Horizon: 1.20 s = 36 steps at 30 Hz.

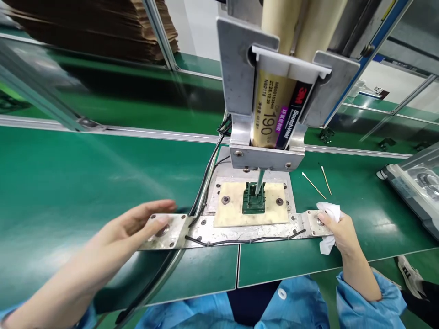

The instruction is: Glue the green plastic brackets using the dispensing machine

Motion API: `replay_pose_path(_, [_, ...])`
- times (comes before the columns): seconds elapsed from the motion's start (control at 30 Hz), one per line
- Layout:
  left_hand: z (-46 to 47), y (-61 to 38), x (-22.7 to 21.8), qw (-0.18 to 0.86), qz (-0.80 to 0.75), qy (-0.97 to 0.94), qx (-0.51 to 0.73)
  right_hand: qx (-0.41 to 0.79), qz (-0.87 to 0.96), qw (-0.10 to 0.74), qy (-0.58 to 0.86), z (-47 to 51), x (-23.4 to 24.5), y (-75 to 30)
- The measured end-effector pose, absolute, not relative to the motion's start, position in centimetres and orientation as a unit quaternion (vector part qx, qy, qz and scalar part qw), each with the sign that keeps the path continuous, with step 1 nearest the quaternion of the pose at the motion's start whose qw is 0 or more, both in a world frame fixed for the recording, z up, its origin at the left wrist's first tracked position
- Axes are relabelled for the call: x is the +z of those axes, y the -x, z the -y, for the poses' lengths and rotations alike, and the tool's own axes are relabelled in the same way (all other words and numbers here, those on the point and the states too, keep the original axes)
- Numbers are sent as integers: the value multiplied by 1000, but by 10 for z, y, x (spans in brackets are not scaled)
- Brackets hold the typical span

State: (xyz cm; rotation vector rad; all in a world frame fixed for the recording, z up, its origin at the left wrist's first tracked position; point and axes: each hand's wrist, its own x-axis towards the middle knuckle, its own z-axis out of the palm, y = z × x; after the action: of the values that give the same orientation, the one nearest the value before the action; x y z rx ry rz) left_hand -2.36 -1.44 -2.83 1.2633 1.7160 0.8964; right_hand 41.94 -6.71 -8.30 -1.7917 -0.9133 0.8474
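With the left grip (127,232) spread and the right grip (344,234) pinching a white tissue (330,210), a bumped metal base (233,234) could make the nozzle (261,175) scrape the green part (253,207) on the cream block (229,213) between them.

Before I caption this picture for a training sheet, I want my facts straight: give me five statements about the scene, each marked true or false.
1. The right hand holds a white wipe. True.
2. Two cotton swabs lie right of the cream block. True.
3. The left hand grips a cotton swab. False: its thumb is at the left end of the metal bar.
4. The nozzle points up, away from the green part. False: it points down at it.
5. The cartridge label reads 3M. True.
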Motion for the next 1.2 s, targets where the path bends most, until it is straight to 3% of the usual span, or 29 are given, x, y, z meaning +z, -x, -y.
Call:
replay_pose_path(0.1, [25,24,-48,459,-691,-431,354,361,360,476,716,67,-83,-418])
replay_pose_path(0.43, [26,19,-68,431,-692,-411,408,349,365,496,706,67,-85,-415])
replay_pose_path(0.6, [28,14,-66,376,-712,-436,402,294,396,501,711,70,-95,-417])
replay_pose_path(1.2, [33,0,-46,375,-717,-426,405,299,400,503,706,71,-96,-417])
